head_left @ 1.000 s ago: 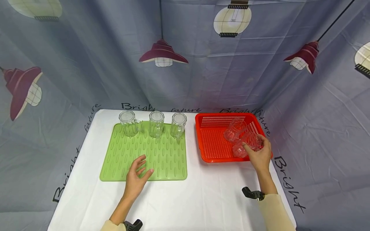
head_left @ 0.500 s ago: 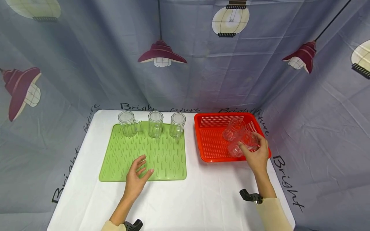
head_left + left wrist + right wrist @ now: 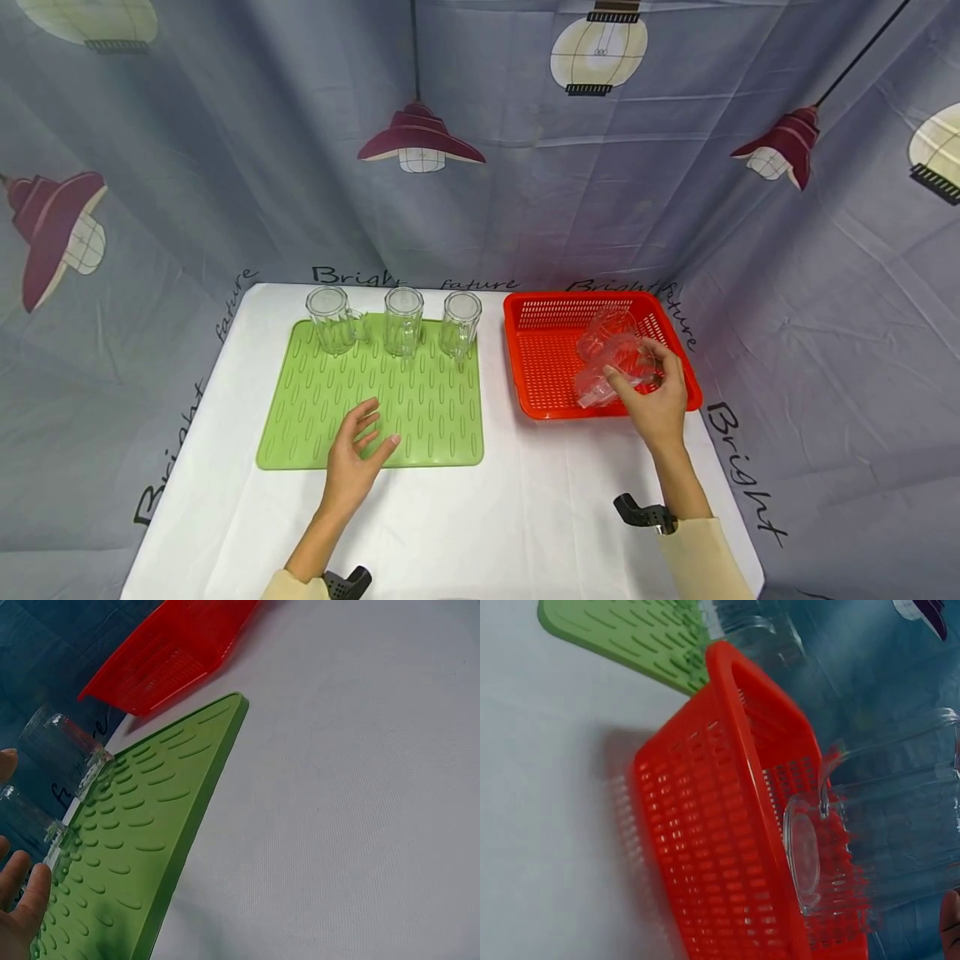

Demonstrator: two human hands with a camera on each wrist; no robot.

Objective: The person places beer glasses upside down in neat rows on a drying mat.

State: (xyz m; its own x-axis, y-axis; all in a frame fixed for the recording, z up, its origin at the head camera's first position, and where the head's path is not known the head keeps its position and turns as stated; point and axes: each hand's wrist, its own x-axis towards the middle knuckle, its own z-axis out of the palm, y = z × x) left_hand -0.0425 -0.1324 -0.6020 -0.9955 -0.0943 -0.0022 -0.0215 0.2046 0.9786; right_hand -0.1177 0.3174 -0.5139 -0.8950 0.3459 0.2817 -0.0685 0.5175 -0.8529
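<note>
My right hand point(image 3: 658, 408) grips a clear glass mug point(image 3: 630, 360) over the right part of the red plastic basket point(image 3: 547, 416). In the right wrist view that mug point(image 3: 892, 840) lies tilted on its side, its base near the basket rim and its handle upward; only a bit of the hand point(image 3: 951, 930) shows. Another glass mug point(image 3: 604, 325) lies in the basket behind it. Over the front of the green mat point(image 3: 442, 425) my left hand point(image 3: 352, 458) hovers with relaxed, spread fingers, holding nothing.
Along the mat's far edge stand three glass mugs in a row: left point(image 3: 333, 321), middle point(image 3: 404, 321) and right point(image 3: 459, 323). The white-covered table point(image 3: 525, 517) backs onto a grey-blue curtain point(image 3: 480, 217) printed with lamps, which also runs down both sides.
My right hand has moved a little left with the mug, whose base now swings further left and tips differently over the basket. The left hand stays in place.
</note>
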